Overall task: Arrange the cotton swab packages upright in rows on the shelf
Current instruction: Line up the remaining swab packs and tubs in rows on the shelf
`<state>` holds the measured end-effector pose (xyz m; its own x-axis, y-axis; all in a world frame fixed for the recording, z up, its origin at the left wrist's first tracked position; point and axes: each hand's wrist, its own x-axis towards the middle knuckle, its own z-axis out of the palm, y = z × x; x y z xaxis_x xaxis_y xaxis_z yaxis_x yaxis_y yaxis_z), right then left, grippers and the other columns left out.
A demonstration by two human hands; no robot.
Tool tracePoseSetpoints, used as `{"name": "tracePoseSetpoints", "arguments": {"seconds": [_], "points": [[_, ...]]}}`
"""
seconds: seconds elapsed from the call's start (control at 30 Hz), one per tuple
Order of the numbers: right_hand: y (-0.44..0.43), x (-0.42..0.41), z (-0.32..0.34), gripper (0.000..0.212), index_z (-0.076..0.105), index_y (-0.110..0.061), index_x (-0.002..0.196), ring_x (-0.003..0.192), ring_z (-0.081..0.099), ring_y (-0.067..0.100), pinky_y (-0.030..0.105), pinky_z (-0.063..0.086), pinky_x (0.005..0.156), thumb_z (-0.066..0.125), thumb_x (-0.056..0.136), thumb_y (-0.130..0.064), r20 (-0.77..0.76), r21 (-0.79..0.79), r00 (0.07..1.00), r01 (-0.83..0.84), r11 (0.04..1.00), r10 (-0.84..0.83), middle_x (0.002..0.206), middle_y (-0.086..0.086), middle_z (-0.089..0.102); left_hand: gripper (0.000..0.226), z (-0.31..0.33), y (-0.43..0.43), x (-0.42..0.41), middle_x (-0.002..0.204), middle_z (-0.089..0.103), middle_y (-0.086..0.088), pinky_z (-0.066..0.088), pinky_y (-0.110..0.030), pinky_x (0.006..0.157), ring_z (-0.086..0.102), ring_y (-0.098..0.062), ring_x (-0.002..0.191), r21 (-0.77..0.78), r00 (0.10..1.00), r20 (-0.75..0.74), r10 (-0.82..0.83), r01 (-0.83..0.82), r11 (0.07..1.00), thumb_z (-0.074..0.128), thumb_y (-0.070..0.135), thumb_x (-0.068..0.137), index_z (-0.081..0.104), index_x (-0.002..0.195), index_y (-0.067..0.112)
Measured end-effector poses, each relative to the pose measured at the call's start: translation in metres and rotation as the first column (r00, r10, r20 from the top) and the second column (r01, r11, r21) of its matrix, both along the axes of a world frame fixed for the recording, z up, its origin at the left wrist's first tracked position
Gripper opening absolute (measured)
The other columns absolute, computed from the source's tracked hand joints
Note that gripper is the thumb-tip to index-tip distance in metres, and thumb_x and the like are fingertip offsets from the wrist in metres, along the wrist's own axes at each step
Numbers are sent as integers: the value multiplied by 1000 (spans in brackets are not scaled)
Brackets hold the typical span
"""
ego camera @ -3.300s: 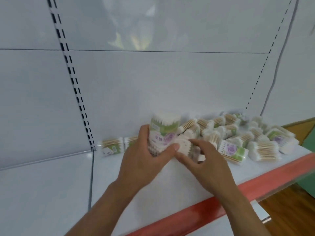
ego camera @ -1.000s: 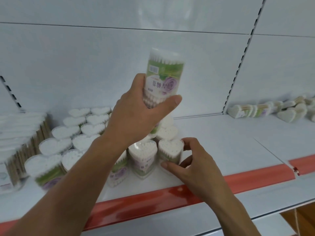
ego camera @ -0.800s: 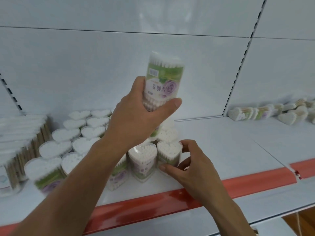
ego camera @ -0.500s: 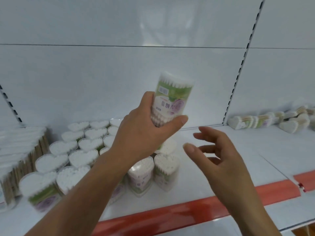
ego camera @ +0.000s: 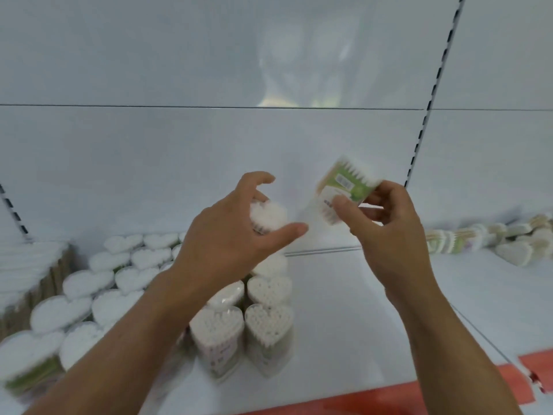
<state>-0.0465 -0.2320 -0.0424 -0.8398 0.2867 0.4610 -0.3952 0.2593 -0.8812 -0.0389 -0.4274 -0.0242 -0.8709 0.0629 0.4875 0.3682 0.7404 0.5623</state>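
Left hand (ego camera: 227, 235) grips one swab package (ego camera: 266, 215), right hand (ego camera: 389, 235) pinches a tilted package (ego camera: 344, 187), both above the upright rows (ego camera: 267, 322).

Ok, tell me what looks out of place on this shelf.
The heap of clear heart-shaped cotton swab packages at the far right lies toppled sideways, unlike the upright rows at left. The right hand grips a green-labelled package tilted.
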Motion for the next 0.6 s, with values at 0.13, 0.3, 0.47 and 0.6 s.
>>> {"name": "tracePoseSetpoints", "arguments": {"seconds": [0.13,0.3,0.47,0.6], "points": [[4,-53,-39,45,53,-30,113,92,65,6,31,51,82,79,77,-40,273,266,962,-76,961,0,105,-17,64,67,2,-16,-9,104,61,20,51,-30,79,64,-1,74,343,1000,7,24,-25,939,71,79,61,52,117,47],[-12,-96,-75,50,51,-23,116,101,62,17,34,49,85,76,78,-43,422,478,906,-215,851,-8,115,-6,62,63,-1,-18,-7,100,62,18,44,-6,62,63,4,67,417,999,37,12,-26,909,64,68,59,55,116,41],[-22,-107,-86,50,51,-23,114,101,61,17,38,50,86,75,77,-46,419,489,908,-221,844,-5,113,-5,62,60,-4,-19,-6,96,63,22,43,-5,59,63,2,59,430,998,66,-1,-27,902,64,65,62,57,116,38],[-20,-102,-83,66,48,-19,129,109,60,16,37,49,92,80,76,-41,451,400,891,-254,881,53,126,-3,58,59,-5,-10,-7,93,63,26,40,0,62,61,11,65,417,997,62,-36,7,909,66,63,64,58,116,36]]}}
